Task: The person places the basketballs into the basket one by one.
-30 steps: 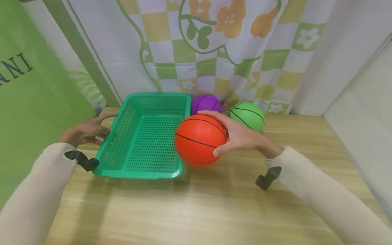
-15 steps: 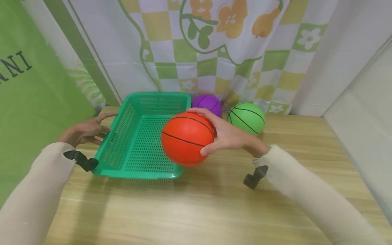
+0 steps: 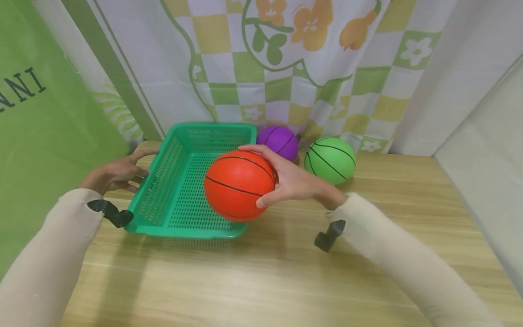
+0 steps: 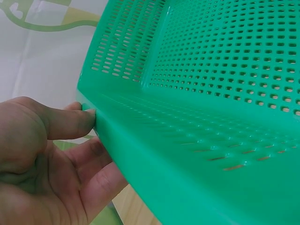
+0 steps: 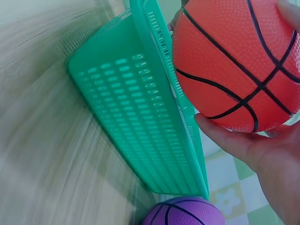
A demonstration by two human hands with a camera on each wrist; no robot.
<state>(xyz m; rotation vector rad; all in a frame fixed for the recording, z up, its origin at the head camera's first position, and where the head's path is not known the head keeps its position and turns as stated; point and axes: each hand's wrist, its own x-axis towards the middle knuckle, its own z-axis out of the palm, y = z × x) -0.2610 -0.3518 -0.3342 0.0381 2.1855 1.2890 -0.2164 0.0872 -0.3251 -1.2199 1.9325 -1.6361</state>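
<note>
A green perforated plastic basket sits on the wooden table. At its left side my left hand holds the rim; the left wrist view has the thumb on the rim's edge and fingers against the outer wall below. My right hand grips a red toy basketball with black lines, thumb in front and fingers over the far side. The ball is raised and overlaps the basket's right rim in the head view. In the right wrist view the ball is beyond the rim's upper edge, palm partly visible.
A purple ball rests just right of the basket's back corner. Farther right lies a light green ball. Behind them hangs a patterned curtain. A green cloth hangs at the left; a pale wall is at the right.
My right hand has moved left with the red basketball, from beside the basket's right rim to over it. My left hand stays at the basket's left rim.
</note>
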